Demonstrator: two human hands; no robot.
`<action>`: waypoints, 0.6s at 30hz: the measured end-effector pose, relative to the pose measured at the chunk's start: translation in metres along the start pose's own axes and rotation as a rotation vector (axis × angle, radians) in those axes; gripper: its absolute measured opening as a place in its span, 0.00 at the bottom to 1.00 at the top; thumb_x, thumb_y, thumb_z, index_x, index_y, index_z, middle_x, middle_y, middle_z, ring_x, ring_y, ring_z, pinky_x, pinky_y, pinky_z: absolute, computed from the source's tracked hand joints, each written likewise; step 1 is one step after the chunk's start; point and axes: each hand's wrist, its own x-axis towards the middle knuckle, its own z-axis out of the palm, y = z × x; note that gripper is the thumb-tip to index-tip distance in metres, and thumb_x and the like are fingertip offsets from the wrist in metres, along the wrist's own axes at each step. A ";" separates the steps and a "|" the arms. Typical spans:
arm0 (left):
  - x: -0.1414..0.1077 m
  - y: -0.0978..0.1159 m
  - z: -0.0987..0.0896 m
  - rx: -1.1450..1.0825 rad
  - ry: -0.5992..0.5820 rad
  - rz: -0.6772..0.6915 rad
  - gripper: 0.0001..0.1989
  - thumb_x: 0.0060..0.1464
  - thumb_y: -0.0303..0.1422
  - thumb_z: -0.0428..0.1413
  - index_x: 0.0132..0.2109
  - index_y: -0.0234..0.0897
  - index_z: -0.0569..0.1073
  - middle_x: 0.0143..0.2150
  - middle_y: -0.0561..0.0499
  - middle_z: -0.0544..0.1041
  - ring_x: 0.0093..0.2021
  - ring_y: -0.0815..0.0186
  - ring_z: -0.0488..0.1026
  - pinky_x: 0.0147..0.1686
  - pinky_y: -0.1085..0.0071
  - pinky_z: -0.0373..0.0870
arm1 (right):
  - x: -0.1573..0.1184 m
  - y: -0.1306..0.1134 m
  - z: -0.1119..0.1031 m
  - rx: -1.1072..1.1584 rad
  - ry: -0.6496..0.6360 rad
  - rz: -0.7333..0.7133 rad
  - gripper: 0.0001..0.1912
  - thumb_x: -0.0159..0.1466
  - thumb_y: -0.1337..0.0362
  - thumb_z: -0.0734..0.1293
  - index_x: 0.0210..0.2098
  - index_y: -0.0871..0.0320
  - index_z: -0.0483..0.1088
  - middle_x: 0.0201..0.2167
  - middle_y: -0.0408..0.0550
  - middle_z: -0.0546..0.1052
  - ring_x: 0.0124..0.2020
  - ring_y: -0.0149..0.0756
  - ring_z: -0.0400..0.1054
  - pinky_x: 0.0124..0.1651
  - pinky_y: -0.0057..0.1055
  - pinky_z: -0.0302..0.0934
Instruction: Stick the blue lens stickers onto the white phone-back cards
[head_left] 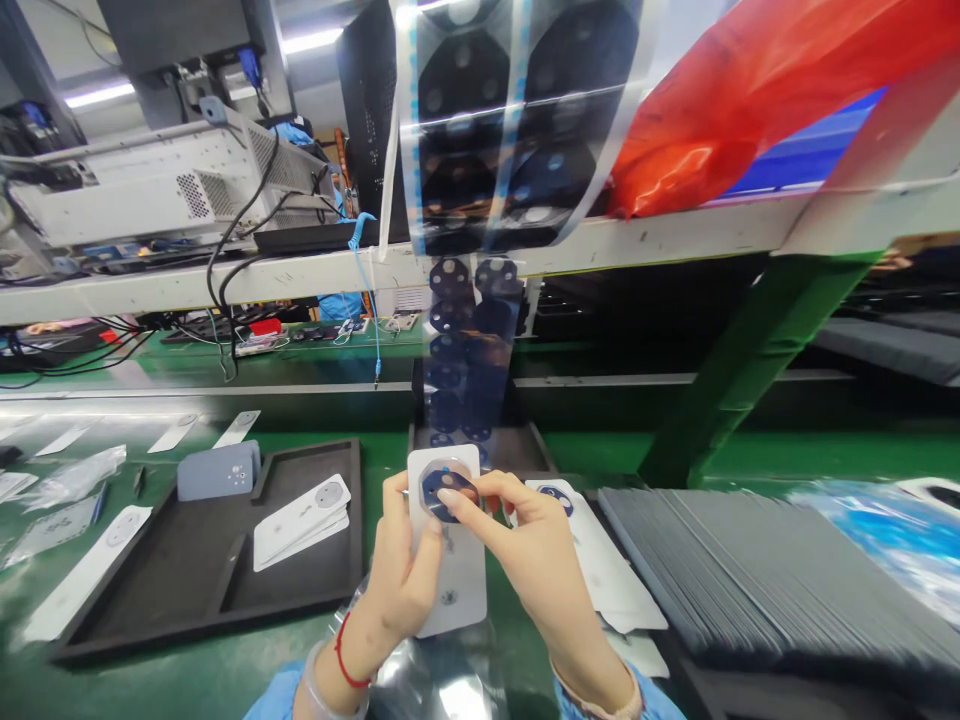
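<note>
My left hand point(401, 575) grips the left edge of a white phone back panel point(463, 575), which stands tilted up in front of me. My right hand point(536, 540) pinches a dark round film sticker point(441, 490) with thumb and fingers. That sticker lies against the camera circle near the panel's top; I cannot tell how much of it is stuck down. Behind the panel, a strip of dark round stickers point(471, 350) hangs from a large roll point(517, 120). Right of my hands lies a pile of white panels point(600, 570), the top one bearing a dark round sticker.
On the left, a black tray point(300, 612) holds several white panels point(292, 530) and a blue-grey panel point(217, 472). Grey sheets point(720, 570) stand packed at the right. A green post point(757, 370) slants up to the white shelf point(300, 280). Clear plastic point(442, 675) lies below my hands.
</note>
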 end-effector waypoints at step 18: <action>-0.002 -0.006 0.005 -0.035 0.005 0.026 0.16 0.71 0.35 0.44 0.61 0.37 0.59 0.56 0.36 0.79 0.44 0.56 0.82 0.38 0.63 0.75 | -0.003 0.003 0.005 0.039 0.053 0.073 0.13 0.49 0.50 0.77 0.22 0.53 0.79 0.24 0.44 0.72 0.30 0.39 0.63 0.41 0.40 0.61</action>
